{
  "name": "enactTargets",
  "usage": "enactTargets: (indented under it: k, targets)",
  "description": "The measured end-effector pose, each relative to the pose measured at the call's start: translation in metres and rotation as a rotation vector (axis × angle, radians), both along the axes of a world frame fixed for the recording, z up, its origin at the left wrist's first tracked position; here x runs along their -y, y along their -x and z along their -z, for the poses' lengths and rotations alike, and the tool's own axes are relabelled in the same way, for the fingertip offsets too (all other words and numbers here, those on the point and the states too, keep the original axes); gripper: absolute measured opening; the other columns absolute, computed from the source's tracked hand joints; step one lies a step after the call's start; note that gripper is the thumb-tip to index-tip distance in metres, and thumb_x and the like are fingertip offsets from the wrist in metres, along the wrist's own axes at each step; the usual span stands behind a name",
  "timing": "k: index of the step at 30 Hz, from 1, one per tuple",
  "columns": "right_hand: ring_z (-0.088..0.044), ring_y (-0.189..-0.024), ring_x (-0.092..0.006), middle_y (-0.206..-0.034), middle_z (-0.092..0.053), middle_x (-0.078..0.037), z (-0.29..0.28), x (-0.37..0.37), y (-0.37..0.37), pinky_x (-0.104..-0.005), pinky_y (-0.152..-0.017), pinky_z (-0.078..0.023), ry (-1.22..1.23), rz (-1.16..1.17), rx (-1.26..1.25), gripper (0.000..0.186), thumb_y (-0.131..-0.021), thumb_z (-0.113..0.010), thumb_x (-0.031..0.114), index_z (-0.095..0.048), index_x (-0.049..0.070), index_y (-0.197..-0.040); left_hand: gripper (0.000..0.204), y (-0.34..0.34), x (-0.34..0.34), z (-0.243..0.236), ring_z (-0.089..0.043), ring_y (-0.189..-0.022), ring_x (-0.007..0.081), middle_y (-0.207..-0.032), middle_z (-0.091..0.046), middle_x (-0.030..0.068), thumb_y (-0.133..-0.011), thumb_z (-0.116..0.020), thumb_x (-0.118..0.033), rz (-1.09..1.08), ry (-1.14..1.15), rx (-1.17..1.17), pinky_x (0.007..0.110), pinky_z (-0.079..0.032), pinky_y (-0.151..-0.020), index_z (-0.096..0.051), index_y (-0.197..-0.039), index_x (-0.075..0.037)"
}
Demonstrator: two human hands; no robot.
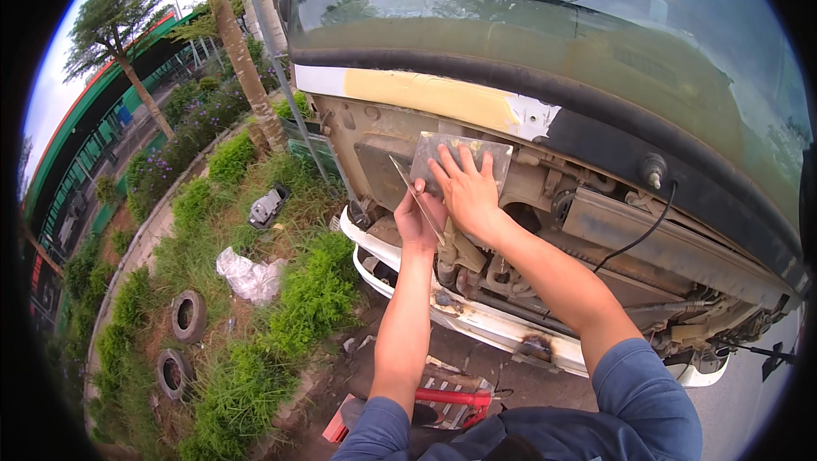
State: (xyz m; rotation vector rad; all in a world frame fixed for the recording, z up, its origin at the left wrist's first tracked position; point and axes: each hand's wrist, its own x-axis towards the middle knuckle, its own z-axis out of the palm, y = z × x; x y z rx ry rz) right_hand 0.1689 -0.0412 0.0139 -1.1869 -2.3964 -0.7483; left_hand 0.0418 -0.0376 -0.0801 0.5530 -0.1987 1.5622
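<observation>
My left hand (pixel 419 218) is closed on a thin, flat, stiff sheet (pixel 406 176), seen nearly edge-on and slanting down to the right. Just right of it, my right hand (pixel 468 188) lies with fingers spread on a grey rectangular plate (pixel 428 150) with worn, yellowish-smeared edges. Both hands are in front of the vehicle's opened front end. Above them runs a body panel with a smooth yellow patch of filler (pixel 425 97) between white and black paint. My right palm hides the plate's lower part.
A white bumper (pixel 494 329) with a burnt spot crosses below my hands. A black cable (pixel 642 240) hangs from the panel. Under my arms sits a red jack-like tool (pixel 451 396). Two tyres (pixel 189 316), a plastic bag (pixel 251 276) and a grey lamp-like part (pixel 268 207) lie in grass.
</observation>
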Motion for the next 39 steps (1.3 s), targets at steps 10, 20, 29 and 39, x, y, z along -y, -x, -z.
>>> enactTargets:
  k: [10, 20, 29, 39]
  targets:
    - [-0.051, -0.123, -0.0309, -0.135, -0.055, -0.012, 0.008, 0.062, -0.047, -0.047, -0.098, -0.043, 0.229, -0.199, -0.31, 0.054, -0.082, -0.065, 0.014, -0.053, 0.008, -0.135, 0.027, -0.043, 0.119, -0.051, -0.044, -0.131, 0.0386, -0.14, -0.046, 0.0233, -0.103, -0.042, -0.022, -0.226, 0.163, -0.205, 0.051, -0.031, -0.113, -0.051, -0.121, -0.004]
    - [-0.058, -0.098, -0.0092, -0.108, -0.066, -0.002, 0.048, 0.097, -0.13, -0.0278, -0.088, -0.046, 1.028, -0.548, -1.854, 0.025, -0.096, -0.059, 0.012, -0.06, 0.003, -0.119, 0.035, -0.086, 0.24, 0.021, -0.057, -0.118, 0.0236, -0.129, -0.058, 0.008, -0.099, -0.054, -0.014, -0.455, 0.843, -0.089, 0.044, -0.048, -0.099, -0.049, -0.132, -0.007]
    - [-0.056, -0.101, -0.0085, -0.112, -0.063, 0.001, 0.043, 0.118, -0.132, -0.027, -0.089, -0.044, 0.936, -0.838, -1.945, 0.019, -0.098, -0.059, 0.013, -0.06, 0.009, -0.117, 0.037, -0.109, 0.246, -0.016, -0.062, -0.111, 0.0228, -0.125, -0.059, 0.0113, -0.093, -0.059, 0.001, -0.691, 0.661, -0.271, 0.041, -0.054, -0.092, -0.047, -0.128, -0.004]
    - [-0.064, -0.102, -0.0212, -0.111, -0.069, -0.011, 0.038, 0.149, -0.138, -0.0321, -0.086, -0.049, 0.877, -0.952, -1.223, 0.021, -0.098, -0.057, 0.012, -0.065, 0.001, -0.114, 0.039, -0.107, 0.238, -0.007, -0.062, -0.111, 0.0216, -0.126, -0.06, 0.0122, -0.092, -0.059, 0.004, -0.64, 0.717, -0.301, 0.038, -0.052, -0.095, -0.049, -0.129, -0.002]
